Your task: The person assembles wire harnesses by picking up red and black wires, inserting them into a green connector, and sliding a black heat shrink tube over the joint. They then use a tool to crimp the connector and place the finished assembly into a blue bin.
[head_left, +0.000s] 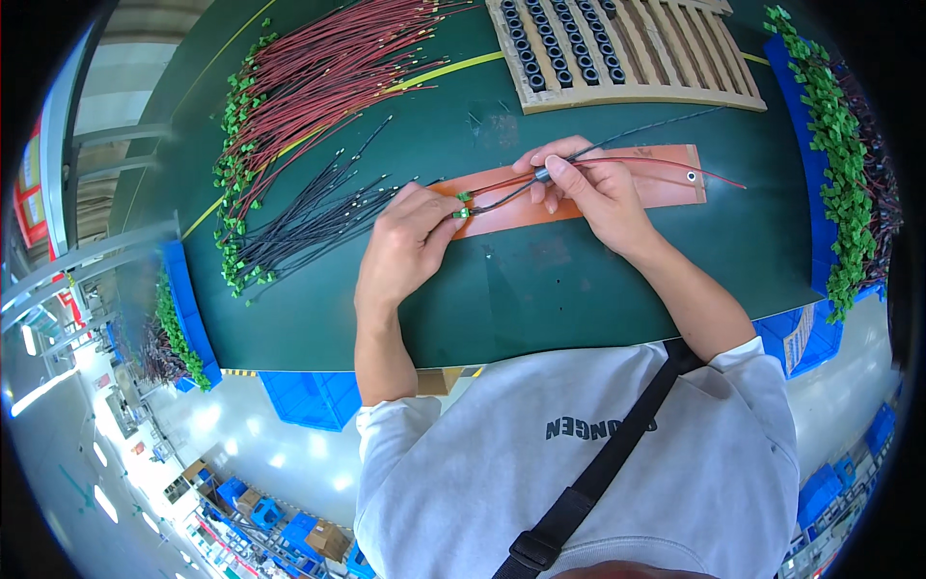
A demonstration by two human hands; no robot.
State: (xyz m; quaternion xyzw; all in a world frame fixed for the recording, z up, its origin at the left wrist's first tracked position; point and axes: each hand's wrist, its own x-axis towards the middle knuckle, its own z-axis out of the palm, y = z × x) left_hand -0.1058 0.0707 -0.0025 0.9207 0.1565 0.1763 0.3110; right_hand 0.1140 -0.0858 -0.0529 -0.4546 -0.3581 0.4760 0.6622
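Observation:
Pinched between the fingers of my left hand is a small green connector, with a red wire and a black wire leading from it to the right. My right hand is closed around a small black ring on these wires, and their loose ends stick out beyond it. Both hands are above an orange strip board on the green table. Left of my left hand lie loose black wires, and a heap of red wires spreads farther back.
A slatted wooden rack at the far side holds rows of black rings in its left slots. Blue bins with green-connector wires stand at the right edge and left edge. Another blue bin sits below the table's front edge.

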